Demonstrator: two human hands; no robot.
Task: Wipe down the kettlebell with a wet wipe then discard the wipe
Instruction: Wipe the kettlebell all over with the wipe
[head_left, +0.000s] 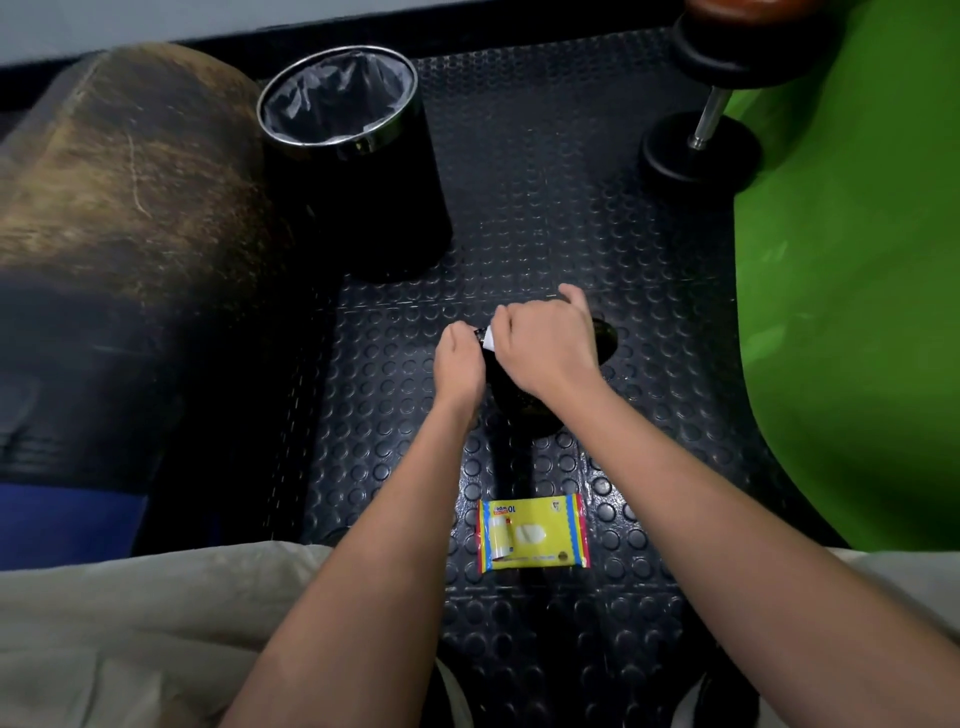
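A black kettlebell (524, 410) stands on the studded rubber floor, mostly hidden under my hands. My left hand (460, 364) grips its handle from the left. My right hand (548, 345) is curled over the top of the kettlebell and holds a white wet wipe (488, 340), of which only a small corner shows between my hands. A yellow wet-wipe pack (535, 532) lies flat on the floor just in front of the kettlebell. A black bin (384, 208) with a grey liner and a chrome rim stands behind and to the left.
A worn brown padded roll (130, 182) fills the left side. A green mat (852, 312) covers the right. A black dumbbell (701, 150) with a chrome bar stands at the back right. My knees in light trousers (104, 639) are at the bottom.
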